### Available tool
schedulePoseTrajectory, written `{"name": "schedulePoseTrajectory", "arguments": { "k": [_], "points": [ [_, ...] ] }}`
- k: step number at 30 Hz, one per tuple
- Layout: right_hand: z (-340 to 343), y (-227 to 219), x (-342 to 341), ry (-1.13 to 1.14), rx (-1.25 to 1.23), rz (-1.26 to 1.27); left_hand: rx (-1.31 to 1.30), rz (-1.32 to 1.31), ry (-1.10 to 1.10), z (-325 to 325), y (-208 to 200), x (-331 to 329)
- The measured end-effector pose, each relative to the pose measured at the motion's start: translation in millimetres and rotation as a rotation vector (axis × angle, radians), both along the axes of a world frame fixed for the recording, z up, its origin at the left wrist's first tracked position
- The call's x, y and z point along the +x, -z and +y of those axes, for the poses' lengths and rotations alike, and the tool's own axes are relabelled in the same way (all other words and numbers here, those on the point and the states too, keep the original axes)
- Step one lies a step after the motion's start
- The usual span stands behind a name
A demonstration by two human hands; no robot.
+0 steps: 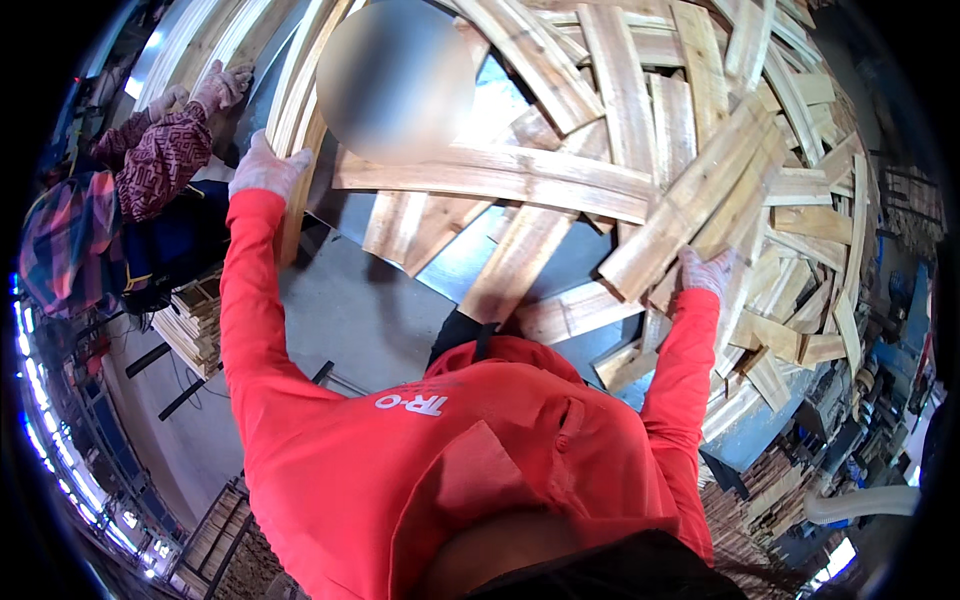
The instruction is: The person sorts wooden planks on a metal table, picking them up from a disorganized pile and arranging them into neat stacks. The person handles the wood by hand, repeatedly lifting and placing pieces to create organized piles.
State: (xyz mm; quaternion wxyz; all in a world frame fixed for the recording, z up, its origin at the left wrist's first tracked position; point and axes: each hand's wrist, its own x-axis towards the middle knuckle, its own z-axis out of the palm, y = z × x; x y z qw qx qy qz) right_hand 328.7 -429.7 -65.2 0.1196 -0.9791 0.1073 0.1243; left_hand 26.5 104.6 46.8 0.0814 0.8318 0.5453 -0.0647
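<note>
My left hand, in a pale glove, grips the near part of a row of long, narrow wooden strips standing side by side. On the right, my gloved right hand is closed round the lower end of wooden boards that slant up and away over the pile; its fingers are partly hidden by the wood. Between my hands, a long board lies crosswise over other planks. A shorter plank points toward my waist. Part of the far pile is covered by a blurred round patch.
A loose heap of boards spreads across the metal table to the right. At left, another person's gloved hands rest by more long strips. Stacked wood stands below them; a pale hose lies lower right.
</note>
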Motion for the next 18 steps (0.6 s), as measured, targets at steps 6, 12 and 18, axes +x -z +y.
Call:
{"name": "schedulePoseTrajectory", "arguments": {
  "k": [6,12,18],
  "points": [
    [48,-30,-32,-0.463,-0.047,-0.614,-0.131,0.168,0.035,91,87,-9],
    [203,-46,-77,-1.313,-0.142,-0.168,-0.224,0.107,0.021,113,108,-15],
    [178,-42,-41,-1.371,-0.085,0.022,0.288,-0.315,0.223,65,65,-16]
  ]
}}
